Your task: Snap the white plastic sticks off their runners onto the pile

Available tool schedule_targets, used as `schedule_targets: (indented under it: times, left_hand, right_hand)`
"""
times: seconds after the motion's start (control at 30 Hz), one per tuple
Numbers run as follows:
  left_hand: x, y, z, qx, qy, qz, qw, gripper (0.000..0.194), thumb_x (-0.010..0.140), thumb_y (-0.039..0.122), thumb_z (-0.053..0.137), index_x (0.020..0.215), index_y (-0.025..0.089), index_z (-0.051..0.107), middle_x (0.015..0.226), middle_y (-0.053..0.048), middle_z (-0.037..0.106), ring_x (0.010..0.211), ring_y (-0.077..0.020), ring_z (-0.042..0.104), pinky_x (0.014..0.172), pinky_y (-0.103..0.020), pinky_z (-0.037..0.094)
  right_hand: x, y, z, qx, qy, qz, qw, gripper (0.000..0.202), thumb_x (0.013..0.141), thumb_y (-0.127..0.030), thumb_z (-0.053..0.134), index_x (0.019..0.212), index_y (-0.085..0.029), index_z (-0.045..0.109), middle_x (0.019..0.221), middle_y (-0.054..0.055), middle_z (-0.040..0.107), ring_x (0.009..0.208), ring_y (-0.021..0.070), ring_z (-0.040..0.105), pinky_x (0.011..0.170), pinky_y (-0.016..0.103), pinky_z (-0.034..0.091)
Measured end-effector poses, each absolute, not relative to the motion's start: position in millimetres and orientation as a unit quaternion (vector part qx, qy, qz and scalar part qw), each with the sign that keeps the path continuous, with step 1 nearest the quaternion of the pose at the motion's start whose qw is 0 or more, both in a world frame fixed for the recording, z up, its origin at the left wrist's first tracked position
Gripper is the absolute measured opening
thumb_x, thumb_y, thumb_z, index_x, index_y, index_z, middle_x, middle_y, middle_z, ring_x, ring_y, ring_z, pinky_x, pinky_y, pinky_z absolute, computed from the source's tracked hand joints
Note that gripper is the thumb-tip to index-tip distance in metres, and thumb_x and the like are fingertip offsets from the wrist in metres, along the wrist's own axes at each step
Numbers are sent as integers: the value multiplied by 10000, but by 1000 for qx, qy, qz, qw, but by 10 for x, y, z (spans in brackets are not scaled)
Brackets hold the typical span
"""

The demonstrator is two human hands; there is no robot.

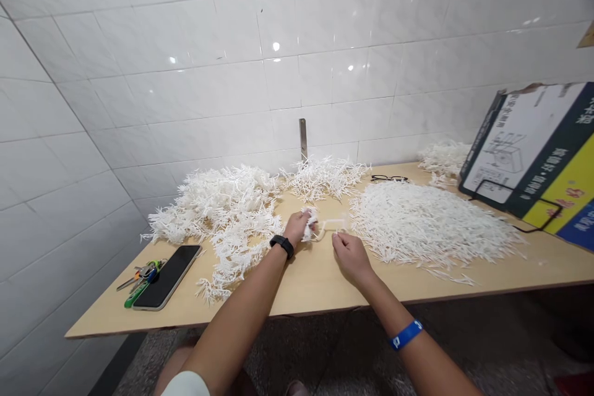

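Observation:
My left hand [296, 229], with a black band on its wrist, is closed around a small bunch of white branched plastic pieces [309, 223]. Close beside it on the right, my right hand [351, 255] is closed in a pinch at a thin white piece [333, 223], blurred where it stretches between the hands. Exactly what sits in the right fingertips is mostly hidden. Tangled branched white pieces form a heap [223, 201] left of my hands and a smaller heap [325, 177] behind them. A broad pile of loose, thin white sticks [431, 223] spreads to the right.
On the wooden table [297, 297] lie a phone [167, 278] and keys [147, 273] at left. Eyeglasses [388, 178] rest near the tiled wall. A printed box [533, 154] with a black wire frame [515, 189] stands at right, another white heap [443, 158] behind it.

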State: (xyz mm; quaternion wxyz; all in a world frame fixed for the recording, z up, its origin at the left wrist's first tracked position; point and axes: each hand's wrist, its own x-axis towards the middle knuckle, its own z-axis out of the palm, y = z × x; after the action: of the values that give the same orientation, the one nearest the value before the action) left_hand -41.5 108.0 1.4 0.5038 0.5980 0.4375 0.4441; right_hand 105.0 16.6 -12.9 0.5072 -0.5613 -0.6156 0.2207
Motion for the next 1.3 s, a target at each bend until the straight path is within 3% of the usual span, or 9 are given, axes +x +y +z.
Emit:
schedule_targets:
  times: [0.1,0.17,0.23,0.3,0.37,0.47,0.6,0.97,1.3]
  left_hand:
    - [-472,1132,-4,566,433,469,522,563,741,661,520,731,104,602,595,-33,566,535,-116,504,551,-254,393]
    - [-476,1133,-7,588,430,449,517,561,726,656,543,720,99,607,613,-39,578,547,-114,499,548,-246,377]
    - [-455,1109,5,610,429,427,511,554,723,648,552,713,98,612,627,-39,582,558,-112,491,553,-243,367]
    - [-430,1070,33,632,423,413,501,535,728,629,557,728,98,624,656,-41,592,588,-116,496,578,-246,371]
    - [-417,1027,69,660,412,398,486,508,734,600,567,754,98,639,681,-40,598,620,-120,501,606,-250,374]
    - [-420,976,106,697,400,373,463,473,734,578,576,707,107,616,606,2,520,590,-104,443,576,-238,333]
    - [-424,954,94,741,385,329,441,479,738,573,558,566,133,481,531,46,352,547,-77,313,534,-232,239]
    - [-412,973,19,773,351,289,442,499,774,600,482,608,131,517,558,32,401,568,-93,342,561,-242,272]
    - [-282,1023,-54,709,391,389,439,481,762,595,508,589,148,466,533,32,412,544,-93,370,551,-242,308]
  right_hand:
    - [1095,185,-148,-565,-579,192,555,344,892,-394,369,651,-197,515,596,7,517,578,160,462,560,268,339]
    - [1155,221,-133,-581,-552,132,583,286,881,-301,342,889,-182,602,812,68,616,759,207,551,675,301,400]
    - [1210,244,-99,-623,-513,44,589,384,832,-204,338,1138,-160,564,1061,131,603,975,254,544,796,351,397]
    - [1227,234,-60,-658,-474,-35,585,480,790,-159,350,1246,-144,499,1212,165,539,1092,284,493,856,389,367]
    - [1187,193,-30,-651,-488,-44,580,398,811,-183,358,1163,-146,540,1159,161,569,1043,279,510,837,382,369]
    - [1066,129,-11,-604,-589,79,530,247,883,-344,388,861,-190,579,796,62,616,732,203,538,655,300,377]
    - [985,133,-19,-593,-623,193,471,388,833,-545,489,655,-200,496,576,-21,503,557,141,441,535,252,298]
    - [1080,295,-154,-530,-659,265,463,445,851,-532,429,555,-199,406,507,-31,405,523,128,385,530,258,293]
    - [1028,171,-56,-507,-697,145,486,410,902,-433,394,572,-192,424,515,-22,436,521,121,378,537,257,268]
